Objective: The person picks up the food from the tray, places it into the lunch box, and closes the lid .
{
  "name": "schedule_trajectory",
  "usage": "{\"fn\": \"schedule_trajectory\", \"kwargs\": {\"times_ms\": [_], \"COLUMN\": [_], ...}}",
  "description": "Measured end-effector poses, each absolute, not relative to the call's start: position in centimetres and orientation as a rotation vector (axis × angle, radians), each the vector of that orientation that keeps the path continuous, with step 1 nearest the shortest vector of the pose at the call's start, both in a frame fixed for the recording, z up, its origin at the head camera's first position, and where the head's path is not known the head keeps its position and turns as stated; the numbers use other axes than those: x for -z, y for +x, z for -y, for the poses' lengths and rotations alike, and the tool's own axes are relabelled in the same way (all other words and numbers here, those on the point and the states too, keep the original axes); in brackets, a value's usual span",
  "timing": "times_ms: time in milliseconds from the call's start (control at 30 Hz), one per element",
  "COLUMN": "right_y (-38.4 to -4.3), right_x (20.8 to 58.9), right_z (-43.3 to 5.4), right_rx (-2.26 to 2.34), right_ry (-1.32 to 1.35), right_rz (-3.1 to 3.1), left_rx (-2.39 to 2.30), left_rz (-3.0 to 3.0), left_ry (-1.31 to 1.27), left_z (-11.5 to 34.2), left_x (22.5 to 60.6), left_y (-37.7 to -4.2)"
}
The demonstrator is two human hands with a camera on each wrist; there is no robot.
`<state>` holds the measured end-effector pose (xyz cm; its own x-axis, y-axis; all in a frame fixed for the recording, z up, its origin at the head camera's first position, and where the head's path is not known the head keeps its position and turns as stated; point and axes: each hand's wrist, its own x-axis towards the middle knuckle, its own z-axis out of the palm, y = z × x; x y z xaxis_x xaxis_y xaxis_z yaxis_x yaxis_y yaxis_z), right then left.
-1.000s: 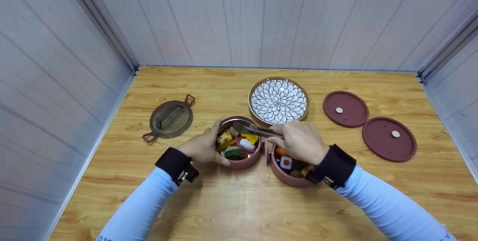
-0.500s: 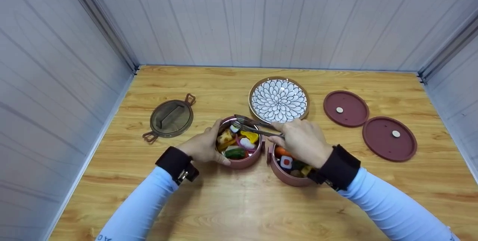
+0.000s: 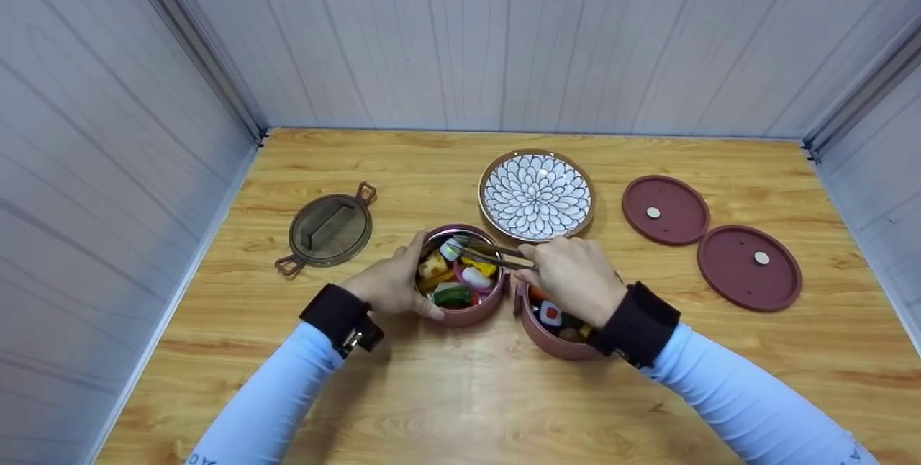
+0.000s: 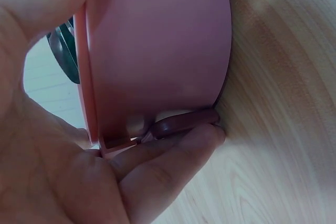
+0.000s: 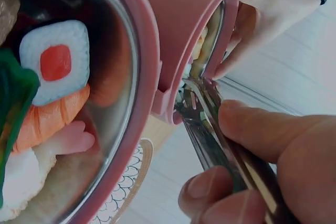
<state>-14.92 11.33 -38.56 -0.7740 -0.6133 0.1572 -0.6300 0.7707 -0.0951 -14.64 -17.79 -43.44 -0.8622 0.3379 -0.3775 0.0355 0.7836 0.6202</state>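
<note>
Tongs [image 5: 239,153]: shiny silvery metal with two long arms set slightly apart; the far end is slotted and fork-like, and from the head view the metal looks darker, nearly brown.
Tongs' place: slanting from above the right bowl [image 3: 557,347] across into the left bowl [image 3: 468,319], the ends beside a white piece [image 3: 452,247] at the far side; whether they grip it cannot be told.
Right hand [image 3: 575,274]: thumb and fingers pinch the tongs' arms between them.
Left hand [image 3: 388,281]: fingers and thumb curled around the left bowl's side, thumb toward the near edge; in the left wrist view, fingertips lie against a dark red clip [image 4: 184,123] on the wall.
Left bowl: round, dull pink outside, glossy metal lining; standing on the table [image 3: 460,393].
Left bowl's food: besides the white piece, a bright yellow piece [image 3: 483,268], a dark green one [image 3: 453,297], a browned one [image 3: 433,265] and a white lump [image 3: 475,278] on a pink edge.
Right bowl: same pink and metal, just beside the left bowl, holding a sushi roll [image 5: 76,43] with a red centre, an orange shrimp [image 5: 52,116] and a fried egg [image 5: 23,184].
Plate [image 3: 536,195]: behind both bowls, petal pattern, brown rim.
Lids: two maroon lids [image 3: 669,199] at right; a smoky lid [image 3: 345,238] with looped handles at left.
</note>
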Motion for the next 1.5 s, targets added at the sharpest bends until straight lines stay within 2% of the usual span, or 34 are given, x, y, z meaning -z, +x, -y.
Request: {"fn": "schedule_trajectory", "kwargs": {"times_ms": [233,533,933,1200,1500], "right_y": [-15.4,-18.5,-24.9,-26.5,-27.1], "right_x": [37.1,35.4,41.6,44.4,44.6], "right_z": [-12.5,-16.5,-21.5,-21.6,-20.7], "right_rx": [-0.363,-0.498,-0.608,-0.607,-0.642], "right_ry": [0.978,0.713,0.54,0.572,0.631], "right_rz": [2.88,2.887,3.132,3.195,3.227], "left_rx": [-0.832,-0.814,-0.833,-0.841,-0.835], "left_rz": [-2.516,-2.508,-2.504,-2.498,-2.495], "left_ry": [0.304,0.282,0.255,0.279,0.27], "left_z": [17.7,17.8,17.8,17.7,17.8], "left_x": [43.2,43.3,43.4,43.4,43.6], "left_y": [-14.7,-14.6,-14.7,-14.7,-14.7]}}
